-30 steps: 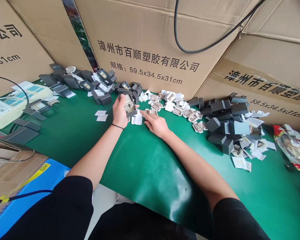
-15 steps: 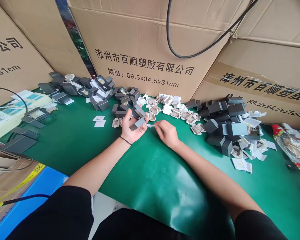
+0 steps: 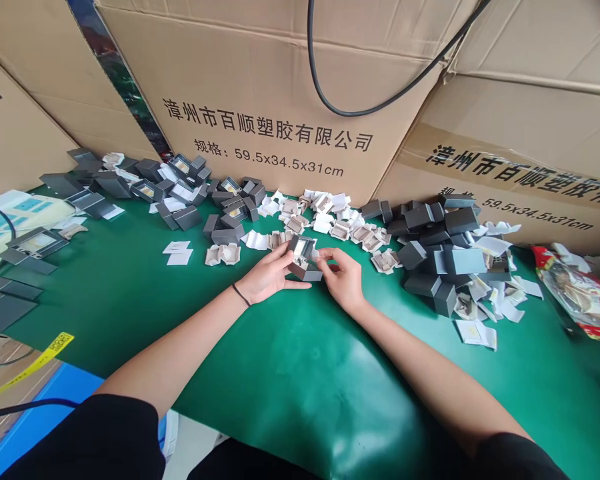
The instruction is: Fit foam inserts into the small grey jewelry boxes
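Toward the far edge of the table (image 3: 300,360), the left hand (image 3: 265,279) grips an open dark box (image 3: 305,272); the right hand (image 3: 346,280) curls at its side (pinching or just touching, I cannot tell). A one-sided hold could tip it, spilling its contents (image 3: 299,251).

Small dark-grey open box (image 3: 307,273) was held by bare left hand (image 3: 265,277), its right side met by fingertips of bare right hand (image 3: 345,279). Crumpled whitish paper inserts (image 3: 323,222) were strewn across glossy green tabletop (image 3: 290,373), backed by printed brown cardboard cartons (image 3: 260,73).
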A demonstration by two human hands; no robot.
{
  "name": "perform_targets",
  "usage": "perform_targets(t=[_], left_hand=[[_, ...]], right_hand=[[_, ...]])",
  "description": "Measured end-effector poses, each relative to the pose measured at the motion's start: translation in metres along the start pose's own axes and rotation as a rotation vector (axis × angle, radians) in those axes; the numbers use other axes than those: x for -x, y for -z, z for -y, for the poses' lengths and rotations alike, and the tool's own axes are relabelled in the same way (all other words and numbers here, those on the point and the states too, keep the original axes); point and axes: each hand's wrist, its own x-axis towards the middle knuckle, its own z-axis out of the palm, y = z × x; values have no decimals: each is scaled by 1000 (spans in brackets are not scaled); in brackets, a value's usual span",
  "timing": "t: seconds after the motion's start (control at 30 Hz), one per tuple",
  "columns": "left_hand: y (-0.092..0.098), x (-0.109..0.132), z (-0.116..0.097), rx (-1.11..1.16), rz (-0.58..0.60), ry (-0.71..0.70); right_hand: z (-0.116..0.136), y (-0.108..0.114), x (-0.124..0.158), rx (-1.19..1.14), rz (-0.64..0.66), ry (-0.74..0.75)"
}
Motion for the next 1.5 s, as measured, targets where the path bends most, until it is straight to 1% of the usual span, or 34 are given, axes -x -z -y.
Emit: perform_targets(t=[0.1,0.17,0.23,0.3,0.5,0.63,0.73,0.8,1.0,1.27,1.33,1.4,1.43,1.5], left_hand=[[-3,-1,4,15,22,-9],[-2,-2,7,13,29,-10],[-1,-4,9,-29,12,-29],[1,-5,10,-96,-1,-58],[1,-5,10,-203,36,-116],[1,-6,11,-226,26,-132],[1,-6,11,-211,34,-131],[1,-7,11,-215,36,-127],[1,-7,13,-219,19,-147],[0,-7,12,-127,21,-129],[0,-7,10,-111,27,-121],[2,-7,9,-101,39,-106],[3,-6,8,-96,39,-97],[5,-5,7,-80,18,-84]], right_hand=[[3,4,3,102,1,226],[-1,7,2,132,69,376],[-5,7,0,176,156,459],[-8,7,-2,234,225,487],[-2,9,-6,427,336,527],[5,10,-4,601,357,567],[10,9,-4,688,370,583],[14,8,-5,717,407,571],[20,6,-9,742,537,470],[31,11,-11,771,673,400],[28,9,-9,746,673,397],[23,6,-5,694,629,399],[19,4,-2,660,585,403],[12,0,3,590,456,412]])
